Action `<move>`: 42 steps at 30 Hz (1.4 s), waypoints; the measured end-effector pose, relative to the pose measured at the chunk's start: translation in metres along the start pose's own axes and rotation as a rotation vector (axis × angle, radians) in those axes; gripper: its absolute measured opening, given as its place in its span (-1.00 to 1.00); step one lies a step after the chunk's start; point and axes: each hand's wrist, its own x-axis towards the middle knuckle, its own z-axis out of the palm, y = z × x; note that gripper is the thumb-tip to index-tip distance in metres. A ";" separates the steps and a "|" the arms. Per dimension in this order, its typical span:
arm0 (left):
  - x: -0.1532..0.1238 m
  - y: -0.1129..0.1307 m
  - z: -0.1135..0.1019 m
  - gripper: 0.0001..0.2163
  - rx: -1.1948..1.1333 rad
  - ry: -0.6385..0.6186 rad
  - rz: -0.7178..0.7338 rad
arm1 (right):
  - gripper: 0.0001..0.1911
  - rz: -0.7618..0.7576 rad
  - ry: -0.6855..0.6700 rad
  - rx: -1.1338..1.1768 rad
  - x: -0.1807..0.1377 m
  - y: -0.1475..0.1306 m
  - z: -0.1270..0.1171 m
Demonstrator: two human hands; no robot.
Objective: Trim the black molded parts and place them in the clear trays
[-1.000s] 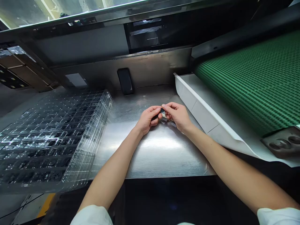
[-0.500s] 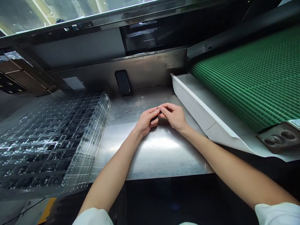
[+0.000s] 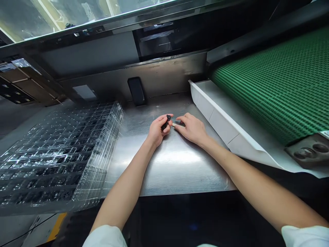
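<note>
A small black moulded part (image 3: 167, 120) with a patterned end is pinched between the thumb and fingers of my left hand (image 3: 157, 129). My right hand (image 3: 192, 129) is just to the right of it. Its thumb and index finger are parted, and the thumb tip comes close to the left fingers. Something small and pale shows at that thumb tip; I cannot tell whether it is the nail or a separate piece. Both hands are over the brushed metal table (image 3: 177, 175).
Stacked clear plastic trays (image 3: 51, 161) with black parts in their pockets stand on the left. A dark phone (image 3: 136, 91) leans against the metal back wall. To the right are a white chute (image 3: 221, 115) and a green conveyor belt (image 3: 280, 82).
My right hand has drawn slightly right, and its fingers have parted. The black part, mostly covered before, now shows in my left hand. The camera view has shifted slightly.
</note>
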 end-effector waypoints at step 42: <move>-0.006 -0.016 0.017 -0.80 0.016 0.073 -0.003 | -0.68 -0.049 0.109 0.491 -0.003 -0.011 -0.007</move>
